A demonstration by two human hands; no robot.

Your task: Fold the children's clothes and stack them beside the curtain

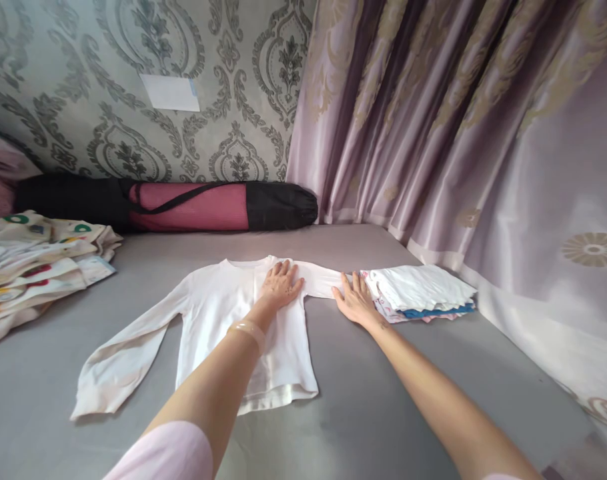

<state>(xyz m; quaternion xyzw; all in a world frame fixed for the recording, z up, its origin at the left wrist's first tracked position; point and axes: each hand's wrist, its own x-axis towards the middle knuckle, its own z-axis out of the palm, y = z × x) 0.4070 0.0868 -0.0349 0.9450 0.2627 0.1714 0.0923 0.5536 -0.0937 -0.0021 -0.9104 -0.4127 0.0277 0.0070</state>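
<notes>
A white long-sleeved shirt (208, 313) lies spread on the grey sheet (363, 400), its neckline toward the wall. One sleeve stretches down to the left; the other reaches out to the right. My left hand (280, 285) rests flat near the right shoulder of the shirt, fingers apart. At the end of the right sleeve, my right hand (354, 300) lies palm down with its fingers spread, covering the cuff. Just beyond that hand sits a stack of folded clothes (423, 290), white on top with a blue layer beneath.
A heap of patterned cloth (38, 267) lies at the left. Along the wall stretches a long black and red rolled bag (193, 205) with a strap. Purple curtains (383, 120) hang at the right, their hem beside the folded stack.
</notes>
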